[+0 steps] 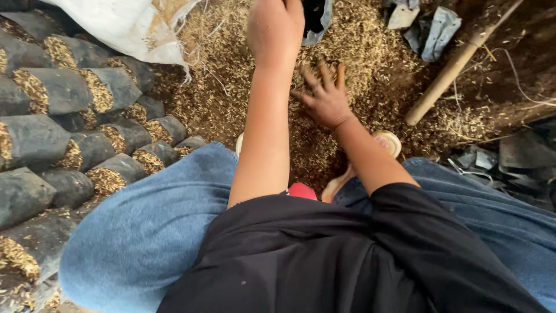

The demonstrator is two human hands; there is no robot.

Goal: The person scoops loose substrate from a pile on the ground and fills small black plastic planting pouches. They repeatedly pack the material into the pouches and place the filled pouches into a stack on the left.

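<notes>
Husk heap [370, 64] under splayed right hand [325, 98] — left hand [277, 29] stretched forward, grip closed on black bag [315, 17].

Looks like a plant nursery or farm potting shed, with someone sitting low on a dirt floor [492, 52] instead of at any worktop. A big heap of rice husk mix [231, 87] is spreading over the ground, and rows of filled black grow bags [58, 93] are lying stacked along the left. A white sack [127, 26] is slumping open at the top, and a wooden tool handle [452, 69] is lying in the dirt.
</notes>
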